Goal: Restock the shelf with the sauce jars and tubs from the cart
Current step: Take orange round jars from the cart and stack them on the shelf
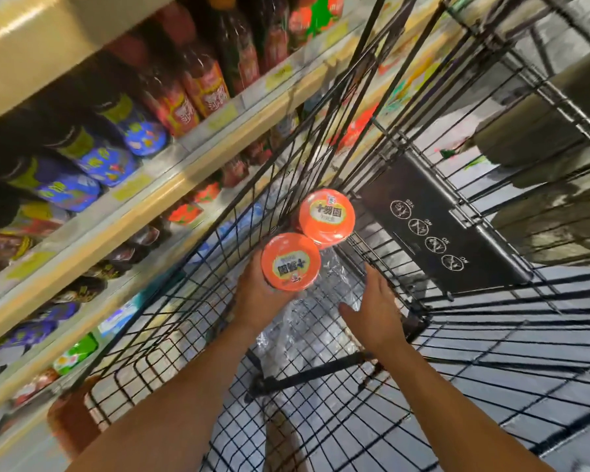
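Note:
Two round tubs with orange lids are inside the black wire cart (321, 420). My left hand (256, 298) grips the nearer tub (291, 261) from its left side and underneath. The second tub (327, 218) stands just beyond it in the cart's far corner, touching or almost touching the first. My right hand (377, 311) hovers to the right of the tubs, fingers spread, holding nothing. Crumpled clear plastic wrap (307, 321) lies on the cart floor between my hands. The shelf (157, 195) runs along the left.
The shelf rows hold dark bottles with red labels (201, 86) and blue-labelled bottles (109, 161), with packets and jars below. A black child-seat flap (436, 226) with warning icons closes the cart's right end. The cart's wire walls surround both hands.

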Demonstrator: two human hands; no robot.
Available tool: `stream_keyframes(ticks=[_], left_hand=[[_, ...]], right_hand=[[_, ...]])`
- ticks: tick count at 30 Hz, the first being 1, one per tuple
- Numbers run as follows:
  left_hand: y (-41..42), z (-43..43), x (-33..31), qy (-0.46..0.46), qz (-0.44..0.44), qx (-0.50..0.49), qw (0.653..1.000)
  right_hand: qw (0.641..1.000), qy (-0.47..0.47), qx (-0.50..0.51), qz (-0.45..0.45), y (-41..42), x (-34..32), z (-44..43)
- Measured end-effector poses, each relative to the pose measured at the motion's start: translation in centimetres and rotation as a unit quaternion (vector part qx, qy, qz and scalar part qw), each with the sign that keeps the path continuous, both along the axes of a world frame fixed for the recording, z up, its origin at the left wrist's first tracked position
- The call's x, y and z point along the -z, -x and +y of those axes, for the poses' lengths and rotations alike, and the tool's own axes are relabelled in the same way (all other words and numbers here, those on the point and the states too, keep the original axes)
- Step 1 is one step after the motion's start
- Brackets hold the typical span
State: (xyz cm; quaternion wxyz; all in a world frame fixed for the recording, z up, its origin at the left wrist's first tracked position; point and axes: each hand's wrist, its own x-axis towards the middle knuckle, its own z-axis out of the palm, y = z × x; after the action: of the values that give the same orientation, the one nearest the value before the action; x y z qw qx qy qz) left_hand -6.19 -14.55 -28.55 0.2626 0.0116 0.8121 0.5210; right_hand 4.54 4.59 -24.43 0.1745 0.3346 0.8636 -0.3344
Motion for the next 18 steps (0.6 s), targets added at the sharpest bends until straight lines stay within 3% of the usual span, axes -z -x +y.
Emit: stream_keyframes(ticks=[6, 11, 14, 18], left_hand=[[-0.4, -1.1, -1.5, 0.017, -0.017, -0.020, 1.000], [-0.2, -1.9, -2.6, 0.023, -0.010, -0.035, 0.999], [0.1, -2.0, -3.1, 0.017, 0.006, -0.044, 0.999], [0.3, -2.3, -3.3, 0.009, 0.008, -0.053, 0.999]], right_hand=[[0.994, 0.066, 0.087, 0.030, 3.2, 1.1, 0.0], [0.963, 0.140, 0.185, 0.138, 8.3, 1.8, -0.1], [0.942, 0.156, 0.209, 0.212, 10.2, 4.4, -0.6], [0.946, 0.113, 0.218, 0.211, 10.6, 4.1, -2.3]])
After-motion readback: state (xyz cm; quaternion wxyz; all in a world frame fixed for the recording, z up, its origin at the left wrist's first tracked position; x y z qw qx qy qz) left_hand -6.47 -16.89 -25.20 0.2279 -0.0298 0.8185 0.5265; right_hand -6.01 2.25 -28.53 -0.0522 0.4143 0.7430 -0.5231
